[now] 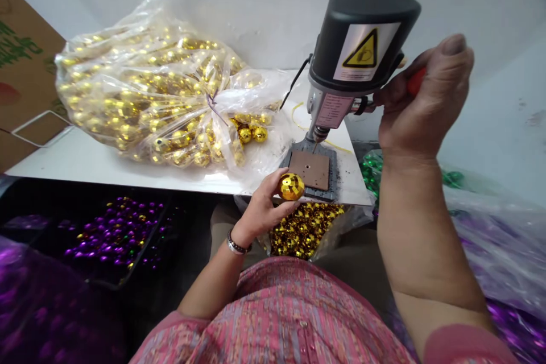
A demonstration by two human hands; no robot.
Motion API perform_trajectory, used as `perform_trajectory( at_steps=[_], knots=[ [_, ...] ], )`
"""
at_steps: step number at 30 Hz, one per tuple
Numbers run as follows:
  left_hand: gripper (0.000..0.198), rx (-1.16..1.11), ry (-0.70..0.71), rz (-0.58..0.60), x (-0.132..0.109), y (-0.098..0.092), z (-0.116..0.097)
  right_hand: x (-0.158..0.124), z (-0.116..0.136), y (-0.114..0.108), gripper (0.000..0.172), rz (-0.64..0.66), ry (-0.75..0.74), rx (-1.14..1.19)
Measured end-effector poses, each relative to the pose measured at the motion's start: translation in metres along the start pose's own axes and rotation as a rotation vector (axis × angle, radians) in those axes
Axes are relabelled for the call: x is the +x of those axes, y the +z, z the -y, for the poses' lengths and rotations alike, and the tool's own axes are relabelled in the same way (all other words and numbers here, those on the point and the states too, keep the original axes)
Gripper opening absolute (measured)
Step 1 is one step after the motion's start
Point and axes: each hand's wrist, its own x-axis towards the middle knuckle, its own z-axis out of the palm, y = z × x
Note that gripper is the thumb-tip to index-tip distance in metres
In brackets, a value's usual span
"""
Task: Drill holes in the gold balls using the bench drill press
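At the front edge of the white surface point(85, 162), holding a gold faceted ball point(292, 187) in the left hand point(267, 205), pinching lightly between thumb and fingers. Lying at the fingertips rather than deep in the palm, probably for leaving the top of the ball uncovered beneath the drill press point(362, 40). Sitting near the left front corner of the brown plate point(318, 173), below and to the left of the bit point(315, 147); not showing clearly whether touching the base or hovering just clear of it. To the right of the motor housing, closing the right hand point(426, 91) around a red knob point(416, 81), well above the ball and well apart from it, presumably for governing the height of the bit while leaving the left hand free for positioning. Below the edge of the surface, showing an open plastic bag point(336, 234) of gold balls between the legs, apparently for easy reach or catching. On the surface to the left, showing a tied clear bag point(251, 99) bulging with more gold balls, seemingly sitting aside for leaving the plate unobstructed.
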Motion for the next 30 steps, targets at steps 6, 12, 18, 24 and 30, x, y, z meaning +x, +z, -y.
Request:
perform_trajectory(
  at_steps=[6, 12, 18, 24, 30],
  knots=[
    [0.065, -0.331, -0.134, 0.042, -0.005, 0.002, -0.009, 0.003, -0.005, -0.004, 0.035, 0.035, -0.013, 0.009],
    [0.081, -0.647, -0.379, -0.025, -0.002, 0.002, -0.011, 0.003, -0.005, -0.004, 0.029, 0.040, -0.007, 0.022],
    [0.078, -0.668, -0.479, 0.009, -0.006, -0.003, -0.002, 0.000, -0.002, -0.002, 0.031, 0.014, -0.013, -0.011],
    [0.063, -0.244, -0.437, 0.325, -0.023, -0.005, 0.019, -0.003, 0.002, -0.001, 0.027, 0.032, -0.108, -0.077],
    [0.038, 0.461, -0.447, 0.472, -0.035, -0.005, 0.054, 0.006, -0.004, -0.006, 0.028, 0.077, -0.028, -0.145]
  ],
)
